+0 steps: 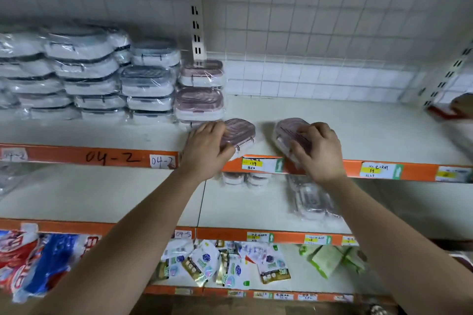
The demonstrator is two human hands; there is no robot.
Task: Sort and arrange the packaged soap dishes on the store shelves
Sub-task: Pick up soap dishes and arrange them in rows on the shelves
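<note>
Closest to the camera, two bare forearms reach up and away over the lowest shelf [307, 279]. Loose sachets [222, 266] are scattered on that shelf, with red and blue bags [33, 261] at the left and green packets [330, 258] at the right. One level up, the middle shelf [128, 197] carries a few wrapped soap dishes [311, 201], and a smaller wrapped pair [245, 179] is tucked under the shelf edge above.

The hands are at the front of the upper shelf [358, 130]. Its orange edge strip [112, 157] reads "04-2" and carries yellow price tags [258, 163]. The left hand [207, 146] curls its fingers over the near end of a pink soap dish [239, 132] and holds it at the shelf's front edge. The right hand [320, 151] grips a second pink soap dish [288, 133], with the fingers bent across its ribbed top (this one is tilted, its near end over the edge strip). The two dishes are close but apart.

Just behind the left-hand dish stands a stack of pink dishes [201, 92] in clear wrap. To its left are taller stacks of grey-and-white dishes [89, 71]. Behind everything is a slotted white post [197, 20] and a wire grid [332, 20] over white tiles.
</note>
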